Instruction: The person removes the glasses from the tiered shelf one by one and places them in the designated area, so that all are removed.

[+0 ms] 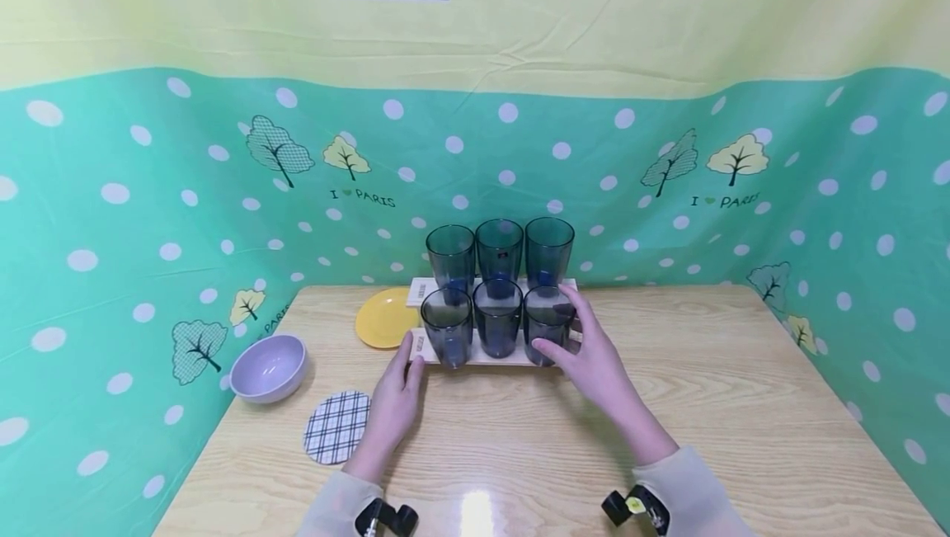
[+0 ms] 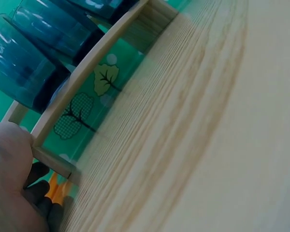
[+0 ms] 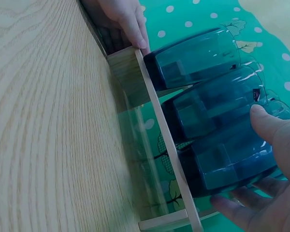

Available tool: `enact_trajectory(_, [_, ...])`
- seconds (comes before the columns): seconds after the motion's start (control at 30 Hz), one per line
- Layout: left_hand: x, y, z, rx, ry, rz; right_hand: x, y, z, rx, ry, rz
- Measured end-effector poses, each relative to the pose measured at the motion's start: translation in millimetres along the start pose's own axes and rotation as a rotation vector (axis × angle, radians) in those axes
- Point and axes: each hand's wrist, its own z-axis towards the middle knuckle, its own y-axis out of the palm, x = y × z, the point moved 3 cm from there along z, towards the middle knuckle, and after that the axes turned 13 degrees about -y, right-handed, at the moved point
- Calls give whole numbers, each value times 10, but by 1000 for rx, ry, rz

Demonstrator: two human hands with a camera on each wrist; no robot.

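Your left hand (image 1: 393, 398) grips the near wooden stand (image 1: 477, 354) at its left end while your right hand (image 1: 597, 362) curls round its rightmost smoky tumbler (image 1: 545, 318); you appear to be adjusting the tumbler's position, next needing a light, level hold

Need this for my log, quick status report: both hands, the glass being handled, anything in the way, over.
Left hand holding rack at its left end. Right hand around front-right glass, upright on rack. Middle front glass close beside it.
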Motion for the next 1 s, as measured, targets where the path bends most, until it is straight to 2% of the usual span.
enact_trajectory(0.5, [9,10,5,4,-9,12,6,-10,-5,18,0,-4])
enact_trajectory(0.8, [15,14,-2,4,-11,5,-20,-75,-3,31,33,-15])
enact_trajectory(1.0, [18,14,-5,2,-14,7,-35,-165,8,9,69,-18])
